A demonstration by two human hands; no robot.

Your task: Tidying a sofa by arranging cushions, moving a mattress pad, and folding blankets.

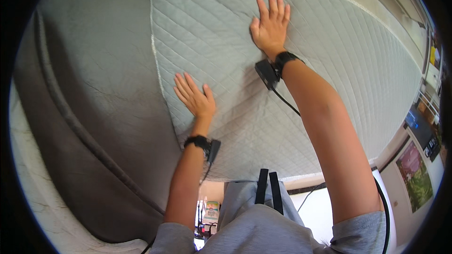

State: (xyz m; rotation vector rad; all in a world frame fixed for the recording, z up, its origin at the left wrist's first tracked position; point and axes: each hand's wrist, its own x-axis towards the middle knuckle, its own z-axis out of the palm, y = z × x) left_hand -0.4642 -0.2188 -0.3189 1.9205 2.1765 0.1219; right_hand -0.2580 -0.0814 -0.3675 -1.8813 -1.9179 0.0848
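A pale grey-green quilted cover point(226, 42) with a white stitched edge lies over a light padded surface before me. My left hand point(196, 98) rests flat on it near its left edge, fingers spread and holding nothing. Farther from me and to the right, my right hand point(273, 24) presses flat on the same cover, palm down and fingers apart. Faint creases run across the cloth between and below the hands. Each wrist wears a black strap with a small black device point(267, 74) and a cable.
Left of the cover is a dark grey upholstered piece point(106, 60) with a raised piped seam point(81, 130). At the right stand a dark-topped piece of furniture point(420, 127) and a colourful picture point(415, 176). A package point(212, 211) and cables are low beside my legs.
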